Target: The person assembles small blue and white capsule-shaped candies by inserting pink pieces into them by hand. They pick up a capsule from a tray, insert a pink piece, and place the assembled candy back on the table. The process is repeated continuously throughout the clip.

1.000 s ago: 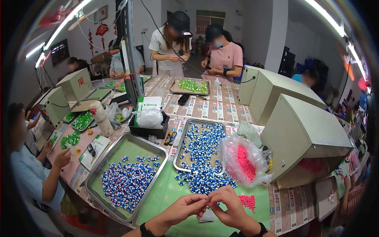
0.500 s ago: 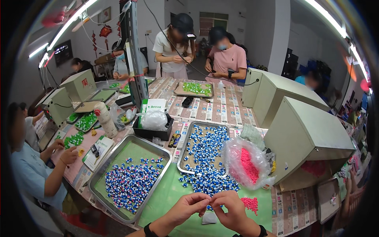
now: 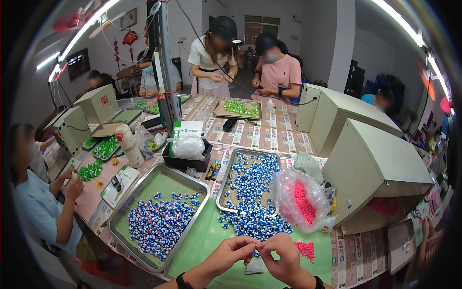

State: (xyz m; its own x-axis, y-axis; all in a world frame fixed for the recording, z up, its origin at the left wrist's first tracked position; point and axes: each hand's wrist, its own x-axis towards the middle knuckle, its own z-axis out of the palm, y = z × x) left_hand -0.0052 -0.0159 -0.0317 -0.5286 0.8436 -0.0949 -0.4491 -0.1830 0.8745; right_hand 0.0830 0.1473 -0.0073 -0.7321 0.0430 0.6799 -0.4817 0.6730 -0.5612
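Observation:
My left hand point(image 3: 230, 256) and my right hand point(image 3: 284, 258) meet fingertip to fingertip over the green mat point(image 3: 202, 255). Both are closed in a pinch; whatever is between the fingers is too small to make out. Just beyond them lies a heap of small blue-and-white pieces point(image 3: 252, 222), spilling from a metal tray point(image 3: 222, 192). Beside my right hand is a little pile of pink pieces point(image 3: 305, 250). A small white pad point(image 3: 255, 266) rests below my fingertips. To the left, a larger metal tray point(image 3: 204, 193) holds many blue-and-white pieces with pink parts.
An open plastic bag point(image 3: 281, 195) of pink pieces sits right of the heap. Pale metal housings point(image 3: 380, 164) stand at the right. Further back are a black box point(image 3: 192, 163), a bottle point(image 3: 129, 147) and a tray of green pieces point(image 3: 217, 111). Co-workers sit left and stand opposite.
My hands stay nearly in place, with the fingers still pinched together. At the left, the co-worker's hands have shifted up, off the green pile. The standing co-worker's hands have moved slightly.

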